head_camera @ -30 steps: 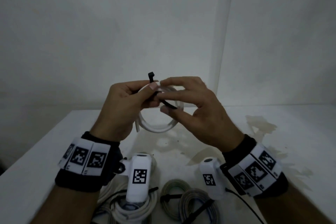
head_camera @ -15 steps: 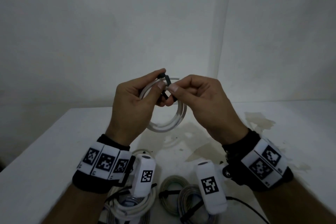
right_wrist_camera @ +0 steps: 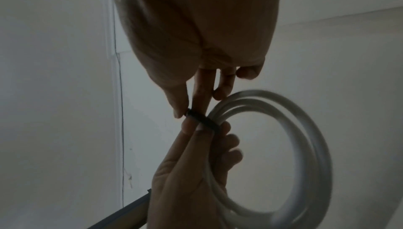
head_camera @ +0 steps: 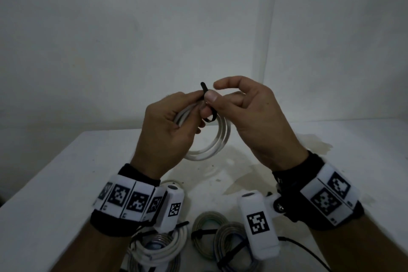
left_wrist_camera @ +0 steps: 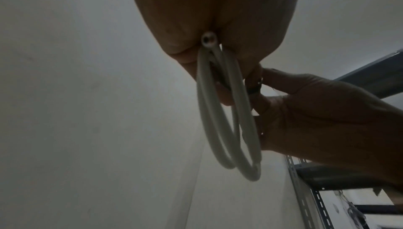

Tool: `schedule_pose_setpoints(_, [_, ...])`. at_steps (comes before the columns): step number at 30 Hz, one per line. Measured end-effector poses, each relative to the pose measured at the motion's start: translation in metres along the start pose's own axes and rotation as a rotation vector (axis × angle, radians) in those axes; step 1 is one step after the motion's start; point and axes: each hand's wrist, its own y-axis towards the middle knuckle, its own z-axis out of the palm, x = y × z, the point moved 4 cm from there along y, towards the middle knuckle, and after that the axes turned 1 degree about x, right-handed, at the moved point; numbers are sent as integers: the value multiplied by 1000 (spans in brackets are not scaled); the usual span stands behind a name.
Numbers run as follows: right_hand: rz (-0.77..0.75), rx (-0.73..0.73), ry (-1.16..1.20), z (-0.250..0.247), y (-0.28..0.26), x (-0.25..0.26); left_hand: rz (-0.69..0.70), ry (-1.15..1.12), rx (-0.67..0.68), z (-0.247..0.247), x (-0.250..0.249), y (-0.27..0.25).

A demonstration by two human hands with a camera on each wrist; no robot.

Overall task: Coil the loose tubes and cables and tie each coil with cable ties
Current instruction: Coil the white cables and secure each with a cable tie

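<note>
A white tube coil — a few smooth, glossy loops — is held above the table, gripped by the left hand. A black cable tie around its top is pinched by the right hand.

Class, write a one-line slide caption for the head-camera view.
Both hands, left hand and right hand, loop a black cable tie around a white tube coil above the table.

Black wristbands with white square-coded tags; white wrist cameras with thin black cables
</note>
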Motion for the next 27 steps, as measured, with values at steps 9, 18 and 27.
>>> schedule_pose_setpoints(9, [23, 27, -207, -13, 2, 3, 8, 46, 109, -3, 3, 2])
schedule_pose_setpoints(18, [-20, -97, -136, -29, 12, -9, -13, 23, 294, 18, -2, -7])
schedule_pose_setpoints(27, [102, -229, -52, -39, 16, -32, 94, 107, 311, 22, -27, -6])
